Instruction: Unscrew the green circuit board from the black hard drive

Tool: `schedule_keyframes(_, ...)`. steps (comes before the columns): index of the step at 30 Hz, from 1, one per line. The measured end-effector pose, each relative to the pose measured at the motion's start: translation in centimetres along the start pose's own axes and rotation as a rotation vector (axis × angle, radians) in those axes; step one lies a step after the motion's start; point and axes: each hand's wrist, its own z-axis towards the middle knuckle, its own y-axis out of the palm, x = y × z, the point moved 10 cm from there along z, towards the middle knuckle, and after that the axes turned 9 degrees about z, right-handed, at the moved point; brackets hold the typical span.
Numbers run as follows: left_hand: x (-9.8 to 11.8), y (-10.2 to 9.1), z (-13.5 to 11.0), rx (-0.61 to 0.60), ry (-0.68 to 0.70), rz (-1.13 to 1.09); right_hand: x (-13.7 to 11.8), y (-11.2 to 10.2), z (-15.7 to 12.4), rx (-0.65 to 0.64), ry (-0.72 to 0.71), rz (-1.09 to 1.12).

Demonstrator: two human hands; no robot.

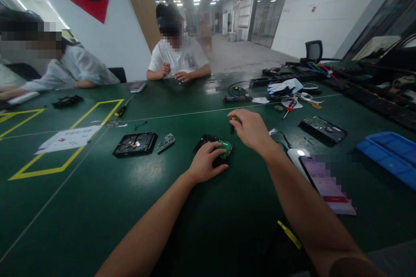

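Observation:
On the green table lies a black hard drive (202, 140) with a green circuit board (224, 149) on its top. My left hand (208, 162) rests across it and grips it, fingers over the board and thumb along the near side. Above the board's right end, my right hand (248, 127) is closed round the top of a screwdriver (232, 126) with a black and yellow handle. Its shaft points down at the board's right edge; whether the tip sits in a screw is too small to tell. Left of the drive are a loose circuit board (166, 142) and another drive (134, 143).
To the right lie a third hard drive (322, 130), a phone (328, 186), a blue tray (390, 158) and a red screwdriver (290, 107). A yellow-handled screwdriver (121, 109) and a paper sheet (68, 138) are at left. A person (178, 58) sits across the table, another at far left.

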Motion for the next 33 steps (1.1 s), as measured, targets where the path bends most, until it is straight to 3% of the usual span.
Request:
schedule_keyframes(5, -0.1, 0.1, 0.0, 0.0, -0.005, -0.007, 0.5, -0.2, 0.0, 0.044, 0.042, 0.013)
schedule_keyframes(22, 0.1, -0.3, 0.1, 0.002, -0.005, -0.016, -0.1, 0.0, 0.0, -0.02, 0.0, -0.001)
schedule_keyframes(28, 0.0, -0.2, 0.1, -0.006, -0.007, -0.008, 0.3, -0.4, -0.1, 0.041, 0.055, -0.007)
schedule_keyframes(33, 0.0, -0.1, 0.0, -0.008, -0.011, -0.008, -0.4, -0.1, 0.0, 0.019, -0.005, -0.038)
